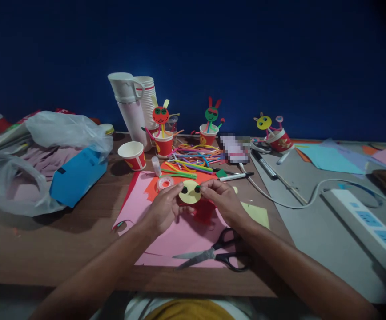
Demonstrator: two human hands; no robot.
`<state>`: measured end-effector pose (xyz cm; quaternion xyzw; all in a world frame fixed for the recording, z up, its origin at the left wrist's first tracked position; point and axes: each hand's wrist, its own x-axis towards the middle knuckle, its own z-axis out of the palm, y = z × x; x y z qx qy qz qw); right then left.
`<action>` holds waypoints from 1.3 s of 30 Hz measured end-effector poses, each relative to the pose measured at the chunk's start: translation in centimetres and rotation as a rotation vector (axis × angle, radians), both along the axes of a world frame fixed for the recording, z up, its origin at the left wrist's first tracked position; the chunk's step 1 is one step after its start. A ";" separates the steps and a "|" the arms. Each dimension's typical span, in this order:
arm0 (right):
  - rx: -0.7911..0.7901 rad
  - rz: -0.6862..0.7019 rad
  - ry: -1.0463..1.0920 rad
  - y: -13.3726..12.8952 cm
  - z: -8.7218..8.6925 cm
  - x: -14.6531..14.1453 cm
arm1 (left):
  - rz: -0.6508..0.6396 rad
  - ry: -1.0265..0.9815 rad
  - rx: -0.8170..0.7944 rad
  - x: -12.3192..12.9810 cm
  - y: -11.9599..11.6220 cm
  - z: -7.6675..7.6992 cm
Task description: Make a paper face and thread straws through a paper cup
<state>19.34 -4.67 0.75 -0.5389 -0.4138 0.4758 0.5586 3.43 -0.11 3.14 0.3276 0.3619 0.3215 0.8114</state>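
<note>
Between both hands, above the pink paper (166,244), is a round yellow paper disc (190,195) with two dark eye shapes on it. My left hand (166,206) grips its left edge between thumb and fingers. At the upper right edge, my right hand (224,200) pinches it beside the right eye shape. Red paper (204,212) lies behind and below the disc. Scissors (211,254) with black handles rest spread on the pink paper, below the hands. A roll of tape (165,182) sits just past my left hand.
Behind are pipe cleaners (198,155), a paper cup (132,155) and cup figures with round paper heads, one green (211,114). A white thermos (128,106) stands at the back. A plastic bag (16,186) lies left; a power strip (369,222) and its cable lie right.
</note>
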 end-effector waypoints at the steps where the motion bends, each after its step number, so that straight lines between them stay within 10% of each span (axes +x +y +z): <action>1: 0.007 -0.004 -0.007 0.0 -0.1 0.0 | 0.010 0.006 0.006 0.0 0.0 0.0; 39: 0.116 -0.158 -0.297 -0.1 0.4 -0.8 | 0.052 -0.075 0.063 0.3 -0.4 -0.8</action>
